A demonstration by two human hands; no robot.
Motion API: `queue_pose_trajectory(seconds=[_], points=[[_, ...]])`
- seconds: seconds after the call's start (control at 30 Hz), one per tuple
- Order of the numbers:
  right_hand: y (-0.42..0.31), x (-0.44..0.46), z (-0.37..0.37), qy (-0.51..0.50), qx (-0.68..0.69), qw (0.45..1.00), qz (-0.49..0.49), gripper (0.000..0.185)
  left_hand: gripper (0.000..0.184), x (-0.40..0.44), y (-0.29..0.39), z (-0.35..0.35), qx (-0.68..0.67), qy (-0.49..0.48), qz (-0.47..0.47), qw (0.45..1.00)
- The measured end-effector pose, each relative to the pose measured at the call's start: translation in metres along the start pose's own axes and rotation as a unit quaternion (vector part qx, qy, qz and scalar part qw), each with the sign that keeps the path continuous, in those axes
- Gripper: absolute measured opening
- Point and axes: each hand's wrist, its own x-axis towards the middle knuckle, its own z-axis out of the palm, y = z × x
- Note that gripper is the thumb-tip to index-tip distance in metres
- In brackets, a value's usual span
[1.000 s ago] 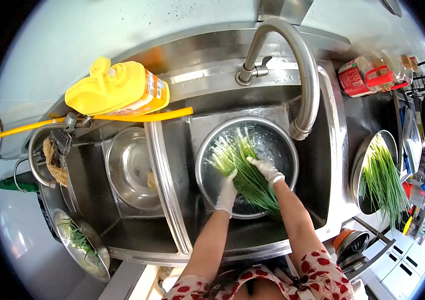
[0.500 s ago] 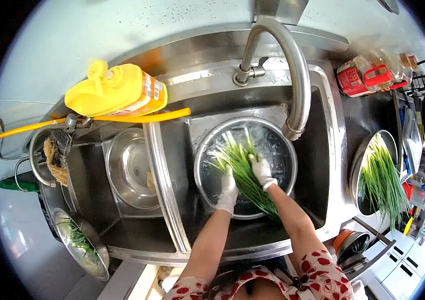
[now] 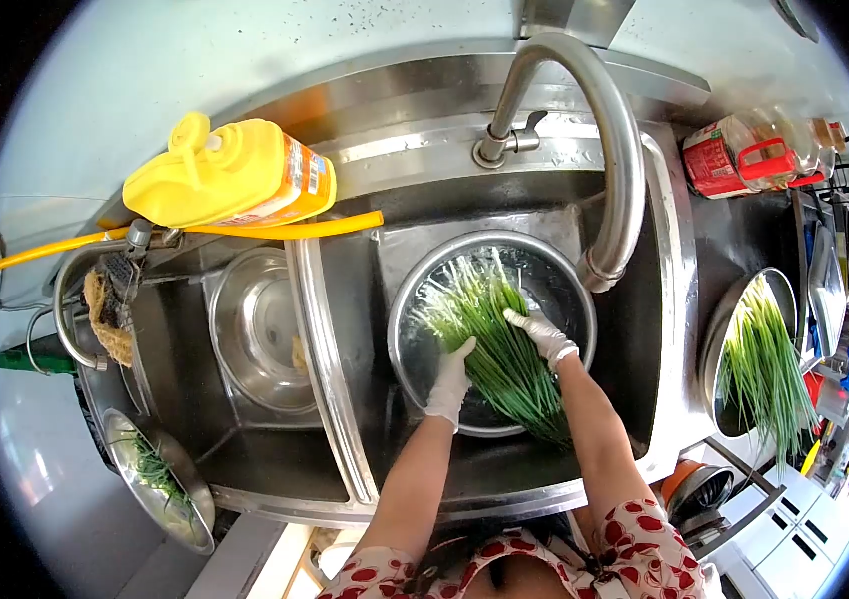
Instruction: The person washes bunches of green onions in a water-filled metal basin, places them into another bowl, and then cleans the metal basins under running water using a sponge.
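Green stalks: in the metal basin, pale ends away from me among the wet glints, dark tops over the near rim. Since half a second ago the bunch has fanned wider; more stalks lie apart, so I judge water gets between them better.

My left hand, gloved: at the bunch's left edge, thumb over the stalks. My right hand: right edge, a little farther forward, angled in. Fingers of both grip the bunch loosely; undersides hidden. Forearms reach forward and converge, right one leaning left, left one leaning right.

Outward: sink around the basin; curved tap beyond my right hand. Left compartment, a steel bowl. Far right, a second bunch leaning out of a pan. Back left, yellow jug.
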Motion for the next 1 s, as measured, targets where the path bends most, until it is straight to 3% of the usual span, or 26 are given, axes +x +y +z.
queue_pose_trajectory(seconds=[0.07,0.13,0.17,0.2,0.27,0.33,0.37,0.4,0.43,0.47,0.5,0.57,0.6,0.63,0.67,0.77,0.83,0.87,0.93,1.0], points=[[-0.007,0.004,-0.011,0.002,0.006,1.0,0.029,0.067,0.077,-0.001,0.004,-0.006,-0.019,-0.043,0.003,0.999],[-0.015,0.015,-0.003,0.062,-0.014,0.998,-0.022,0.052,0.07,-0.007,0.016,0.007,-0.111,-0.102,-0.029,0.988],[-0.016,0.027,0.005,0.071,-0.136,0.985,-0.083,0.05,0.065,0.011,0.01,0.005,-0.126,-0.122,-0.006,0.985],[-0.035,0.008,0.036,0.097,-0.139,0.978,-0.125,0.051,0.061,0.036,0.0,0.003,-0.14,-0.142,0.018,0.98],[-0.035,-0.011,0.071,0.105,-0.384,0.904,-0.157,0.055,0.056,0.053,-0.008,0.017,-0.119,-0.127,0.044,0.984],[-0.025,-0.031,0.105,0.151,-0.482,0.844,-0.184,0.059,0.048,0.07,-0.01,0.015,-0.195,-0.165,0.143,0.956],[-0.008,-0.017,0.091,0.143,-0.443,0.851,-0.242,0.056,0.05,0.065,-0.016,0.008,-0.09,-0.094,0.11,0.985],[-0.006,-0.001,0.077,0.165,-0.43,0.876,-0.141,0.055,0.052,0.051,-0.012,0.007,0.017,-0.025,0.08,0.996],[0.002,0.016,0.055,0.147,-0.353,0.919,-0.096,0.056,0.06,0.024,0.001,0.01,-0.065,-0.099,0.012,0.993],[0.011,0.027,0.035,0.127,-0.271,0.953,-0.049,0.058,0.067,-0.004,0.013,0.021,-0.065,-0.051,-0.004,0.997],[0.015,0.029,0.023,0.092,-0.164,0.98,-0.064,0.059,0.064,0.0,0.012,0.012,-0.065,-0.051,-0.005,0.997],[0.0,0.006,0.011,0.033,-0.075,0.997,-0.001,0.065,0.062,0.013,0.0,-0.007,-0.044,-0.064,-0.025,0.997],[-0.003,-0.001,0.011,0.004,-0.14,0.987,-0.076,0.075,0.063,0.019,-0.007,-0.015,-0.02,-0.077,-0.04,0.996],[-0.015,-0.014,0.012,-0.028,-0.158,0.987,-0.007,0.076,0.064,0.026,-0.014,-0.022,0.004,-0.09,-0.055,0.994],[-0.028,-0.026,0.016,-0.06,-0.176,0.981,0.061,0.077,0.065,0.035,-0.023,-0.024,-0.077,-0.119,-0.063,0.988],[-0.005,0.003,0.015,-0.04,-0.142,0.989,0.007,0.069,0.051,0.057,-0.027,-0.029,0.103,-0.172,0.11,0.974],[-0.047,-0.012,0.036,-0.026,-0.101,0.994,0.02,0.059,0.043,0.048,0.015,-0.009,0.036,-0.164,-0.004,0.986],[-0.034,0.006,0.028,-0.015,-0.166,0.986,0.021,0.057,0.039,0.042,0.038,0.002,0.002,-0.152,-0.059,0.987],[-0.051,0.0,0.034,0.004,-0.258,0.966,0.018,0.055,0.042,0.04,0.035,0.002,-0.081,-0.252,0.041,0.964],[-0.009,0.019,0.014,-0.026,-0.083,0.996,-0.032,0.058,0.048,0.033,0.028,0.0,-0.116,-0.181,-0.013,0.977]])
